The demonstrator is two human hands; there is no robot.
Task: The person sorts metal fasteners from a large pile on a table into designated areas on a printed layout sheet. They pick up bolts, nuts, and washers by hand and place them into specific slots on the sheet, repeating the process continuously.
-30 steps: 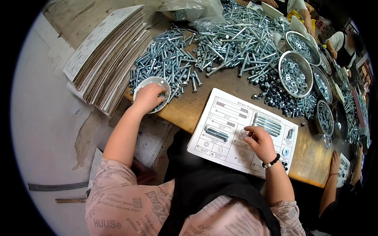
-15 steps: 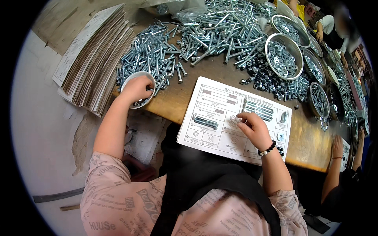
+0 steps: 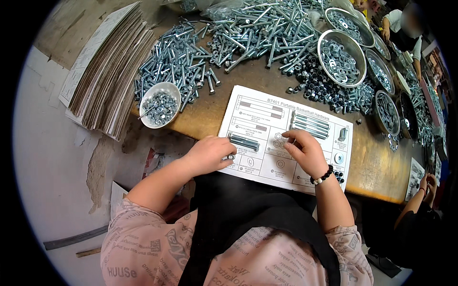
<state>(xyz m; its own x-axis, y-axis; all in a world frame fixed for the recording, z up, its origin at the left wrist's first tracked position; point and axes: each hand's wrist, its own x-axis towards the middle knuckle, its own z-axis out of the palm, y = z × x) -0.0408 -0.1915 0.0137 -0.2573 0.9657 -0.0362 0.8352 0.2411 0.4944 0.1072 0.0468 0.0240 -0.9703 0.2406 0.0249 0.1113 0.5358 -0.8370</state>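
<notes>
Our L hand [image 3: 209, 155], L edge of card [image 3: 265, 168], pinches nut [image 3: 232, 157]; R hand [image 3: 307, 152], card's R half, loosely wide. Bolts [image 3: 244, 142], card's L half: just R of L hand (nearer), axis approx. L–R.

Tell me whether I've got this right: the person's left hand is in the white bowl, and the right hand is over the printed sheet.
One part is wrong: the head view shows the left hand at the left edge of the printed sheet, holding small metal pieces, apart from the white bowl. The right hand is over the sheet.
</notes>
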